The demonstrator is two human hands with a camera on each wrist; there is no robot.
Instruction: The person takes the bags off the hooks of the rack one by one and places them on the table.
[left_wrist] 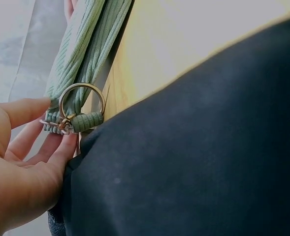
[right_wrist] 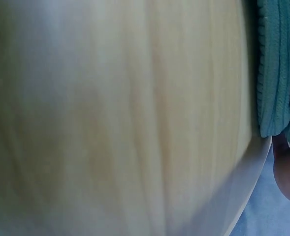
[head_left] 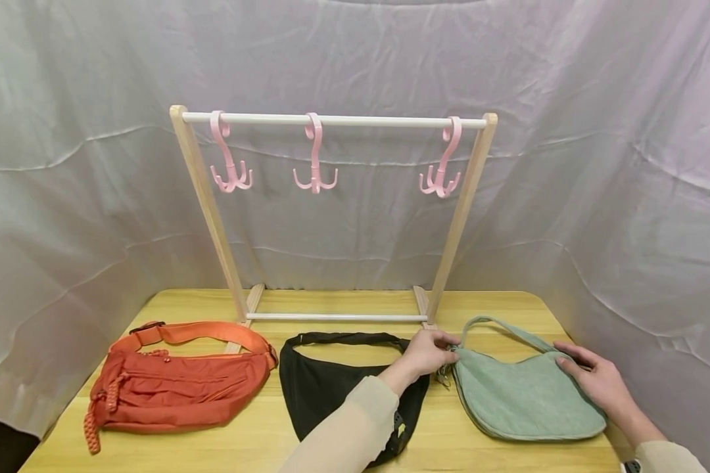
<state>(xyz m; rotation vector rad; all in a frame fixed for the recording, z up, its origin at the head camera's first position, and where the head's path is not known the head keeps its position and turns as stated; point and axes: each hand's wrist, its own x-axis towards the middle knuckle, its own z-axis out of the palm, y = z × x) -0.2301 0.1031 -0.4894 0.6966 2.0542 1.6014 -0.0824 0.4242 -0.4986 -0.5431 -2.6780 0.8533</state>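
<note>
A sage-green corduroy shoulder bag [head_left: 523, 397] lies at the right of the table, its strap [head_left: 505, 326] arching up behind it. My left hand [head_left: 427, 356] pinches the bag's left strap end between thumb and fingers. In the left wrist view, a metal ring [left_wrist: 81, 85] and small chain links sit at the fingertips of that hand [left_wrist: 29, 162]. My right hand [head_left: 597, 380] grips the bag's upper right corner, thumb in front. In the right wrist view, only part of that hand [right_wrist: 288, 172] shows under the green fabric [right_wrist: 277, 64]. The left forearm crosses over a black shoulder bag [head_left: 337, 384].
A red-orange bag [head_left: 189, 391] with a braided zip pull lies at the left of the wooden table [head_left: 260, 447]. Behind stands a rack with a white top bar [head_left: 378, 121]. Pink hooks hang from it: left [head_left: 227, 154], middle [head_left: 315, 154] and right [head_left: 446, 157].
</note>
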